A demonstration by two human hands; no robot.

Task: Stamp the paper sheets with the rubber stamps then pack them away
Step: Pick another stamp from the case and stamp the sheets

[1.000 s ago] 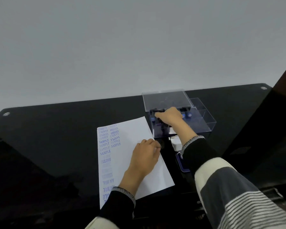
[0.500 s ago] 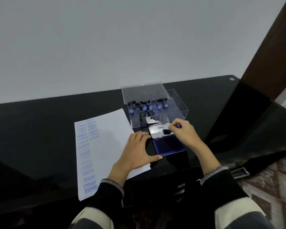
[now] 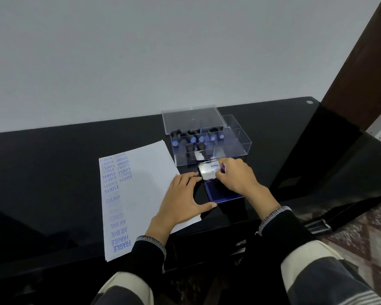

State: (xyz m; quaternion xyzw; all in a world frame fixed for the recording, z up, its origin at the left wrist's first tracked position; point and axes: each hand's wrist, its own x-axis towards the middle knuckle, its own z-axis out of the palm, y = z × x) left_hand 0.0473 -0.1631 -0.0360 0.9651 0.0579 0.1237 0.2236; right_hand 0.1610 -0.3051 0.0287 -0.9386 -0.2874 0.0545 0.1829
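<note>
Head view shows the right hand now down at the ink pad, where a second ago it was reaching into the clear box among the stamps. Its fingers are curled over the pad's open silver lid, seemingly pinching the lid's edge, though the exact hold is hidden behind the knuckles. Whether it also holds a stamp I cannot tell.

The left hand has slid off the middle of the paper sheet toward the pad; its fingers lie spread and flat, fingertips touching the lid's left corner and thumb stretched along the pad's near edge, with the heel of the hand on the sheet's right edge.

I judge from this that stamping is finished: the stamps lie in the box, the sheet carries columns of blue prints, and both hands frame the pad as if to fold the lid shut. Packing would then continue with the pad and the sheet.

All of this sits on a glossy black table that mirrors the things on it. The box stands just behind the pad, its lid propped up at the back. A plain pale wall rises behind the table; a dark wooden post and a patterned rug show at the right.
</note>
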